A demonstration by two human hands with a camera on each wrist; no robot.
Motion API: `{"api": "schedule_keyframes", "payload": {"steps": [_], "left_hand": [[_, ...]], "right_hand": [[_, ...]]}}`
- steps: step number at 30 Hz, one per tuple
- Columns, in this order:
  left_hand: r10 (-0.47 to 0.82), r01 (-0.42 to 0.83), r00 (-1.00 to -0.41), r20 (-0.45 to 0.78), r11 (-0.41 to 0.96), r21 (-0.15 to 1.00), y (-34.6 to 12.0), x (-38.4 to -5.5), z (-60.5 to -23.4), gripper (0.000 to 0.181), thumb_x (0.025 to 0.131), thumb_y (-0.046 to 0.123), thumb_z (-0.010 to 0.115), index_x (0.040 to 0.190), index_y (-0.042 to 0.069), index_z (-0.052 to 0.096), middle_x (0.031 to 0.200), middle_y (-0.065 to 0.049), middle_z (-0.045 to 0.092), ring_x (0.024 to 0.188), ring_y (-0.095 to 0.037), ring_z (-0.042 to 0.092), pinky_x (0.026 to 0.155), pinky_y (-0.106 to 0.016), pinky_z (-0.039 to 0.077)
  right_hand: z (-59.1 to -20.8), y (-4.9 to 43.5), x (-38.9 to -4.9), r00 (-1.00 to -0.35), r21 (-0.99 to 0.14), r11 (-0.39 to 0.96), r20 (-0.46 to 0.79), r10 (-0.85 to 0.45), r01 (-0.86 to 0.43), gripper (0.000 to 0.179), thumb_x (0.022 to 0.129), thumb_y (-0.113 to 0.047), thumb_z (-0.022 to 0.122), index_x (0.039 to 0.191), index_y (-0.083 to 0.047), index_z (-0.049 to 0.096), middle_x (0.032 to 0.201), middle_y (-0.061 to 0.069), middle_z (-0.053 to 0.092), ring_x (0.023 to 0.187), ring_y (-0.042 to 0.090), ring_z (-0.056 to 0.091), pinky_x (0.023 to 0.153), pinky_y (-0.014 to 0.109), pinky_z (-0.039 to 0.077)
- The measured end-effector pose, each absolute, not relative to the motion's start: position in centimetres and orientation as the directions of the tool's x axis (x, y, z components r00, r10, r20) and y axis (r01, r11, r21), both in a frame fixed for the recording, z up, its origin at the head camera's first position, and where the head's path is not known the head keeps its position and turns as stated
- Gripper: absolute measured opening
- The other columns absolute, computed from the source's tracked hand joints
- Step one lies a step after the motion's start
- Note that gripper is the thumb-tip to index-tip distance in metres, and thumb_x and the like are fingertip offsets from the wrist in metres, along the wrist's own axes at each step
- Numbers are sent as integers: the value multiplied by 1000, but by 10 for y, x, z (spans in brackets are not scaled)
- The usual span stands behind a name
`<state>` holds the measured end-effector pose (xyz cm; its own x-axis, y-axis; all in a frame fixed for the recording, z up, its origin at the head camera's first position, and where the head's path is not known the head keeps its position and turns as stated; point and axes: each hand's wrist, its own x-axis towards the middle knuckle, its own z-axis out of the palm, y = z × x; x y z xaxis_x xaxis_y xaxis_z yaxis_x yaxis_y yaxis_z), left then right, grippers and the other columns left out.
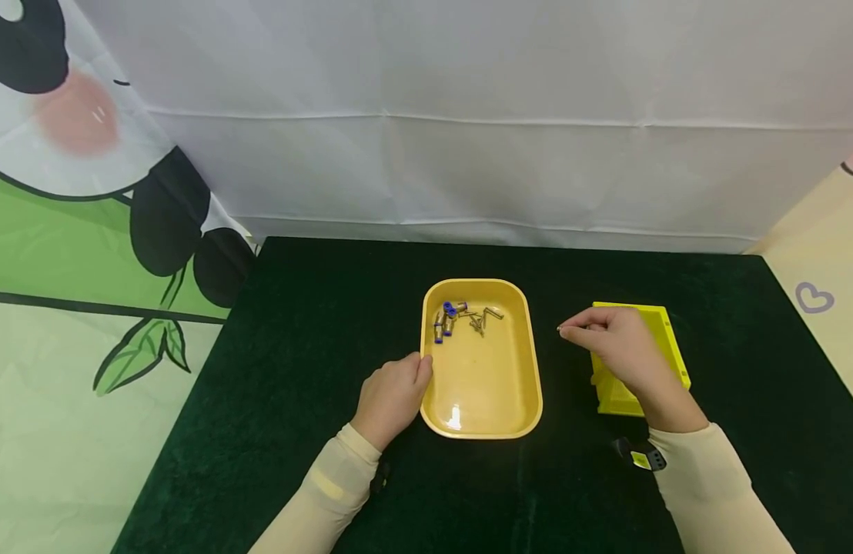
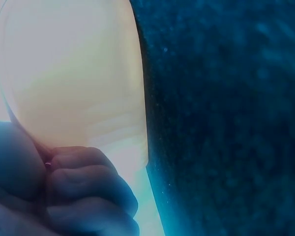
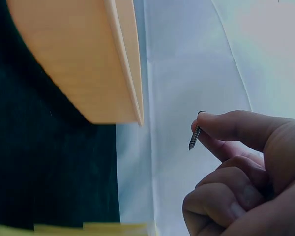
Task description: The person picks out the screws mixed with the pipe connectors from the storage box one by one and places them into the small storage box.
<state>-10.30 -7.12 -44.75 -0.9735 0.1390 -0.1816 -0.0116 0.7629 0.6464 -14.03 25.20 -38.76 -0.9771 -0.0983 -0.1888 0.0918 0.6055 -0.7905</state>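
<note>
A shallow yellow tray [image 1: 482, 392] lies on the dark green cloth. My left hand [image 1: 393, 396] grips its left rim, thumb on top; in the left wrist view the curled fingers [image 2: 88, 182] press against the tray's outer wall. Inside the tray, near its far end, are several brass-coloured fittings with blue ends [image 1: 448, 325] and a small pile of screws [image 1: 477, 323]. Between thumb and forefinger, my right hand [image 1: 617, 342] pinches a small screw [image 3: 194, 137], its threaded tip pointing down in the right wrist view. That hand is held above a bright yellow bin [image 1: 622, 402], hiding much of its inside.
The green-covered table [image 1: 329, 308] ends at the back against a white hanging cloth [image 1: 503, 169]. A printed cartoon backdrop [image 1: 66, 254] hangs on the left. Dark green cloth separates the tray from the bin.
</note>
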Motion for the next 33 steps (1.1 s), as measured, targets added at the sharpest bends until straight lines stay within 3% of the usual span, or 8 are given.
{"api": "schedule_keyframes", "payload": {"steps": [3, 5, 9, 12, 19, 33], "left_hand": [[139, -12, -974, -182, 763, 646, -71, -103, -448, 35, 107, 37, 37, 97, 15, 61, 64, 1, 56, 50, -16, 55, 49, -31, 45], [139, -12, -973, -182, 764, 645, -71, -103, -447, 35, 107, 37, 37, 96, 15, 60, 64, 1, 56, 50, -16, 56, 49, -31, 45], [135, -16, -974, -183, 762, 647, -71, -103, -447, 35, 107, 37, 36, 95, 15, 60, 64, 1, 56, 50, -16, 56, 49, -31, 45], [128, -27, -974, -189, 760, 650, -71, -102, -447, 34, 107, 37, 36, 96, 15, 60, 64, 1, 56, 50, -16, 55, 49, -31, 45], [125, -31, -973, -192, 760, 649, -71, -103, -447, 34, 107, 37, 36, 96, 16, 60, 65, 1, 56, 50, -16, 55, 49, -31, 45], [115, -27, -977, -179, 767, 641, -70, -102, -447, 34, 107, 38, 37, 96, 15, 61, 63, 1, 56, 49, -17, 55, 48, -31, 45]], "right_hand": [[-386, 263, -138, -980, -783, 614, -186, -70, 104, 40, 97, -43, 62, 112, -8, 72, 116, 14, 66, 96, 31, 53, 79, 42, 46], [-384, 270, -137, -980, -786, 602, -197, -34, 137, 44, 96, -47, 61, 113, -8, 72, 126, 15, 63, 109, 33, 50, 89, 50, 42], [-384, 286, -135, -971, -786, 578, -235, 52, 221, 55, 94, -56, 59, 117, -7, 69, 139, 18, 54, 120, 38, 41, 90, 52, 36], [-386, 295, -133, -960, -779, 564, -262, 102, 273, 60, 92, -60, 59, 120, -7, 68, 144, 19, 46, 119, 39, 39, 83, 45, 37], [-394, 310, -123, -937, -775, 529, -312, 156, 346, 63, 92, -59, 59, 124, -5, 65, 140, 22, 42, 109, 35, 47, 69, 36, 56], [-404, 318, -117, -956, -760, 580, -244, 165, 293, 57, 96, -53, 57, 120, -2, 68, 136, 24, 47, 103, 34, 48, 66, 31, 53]]}}
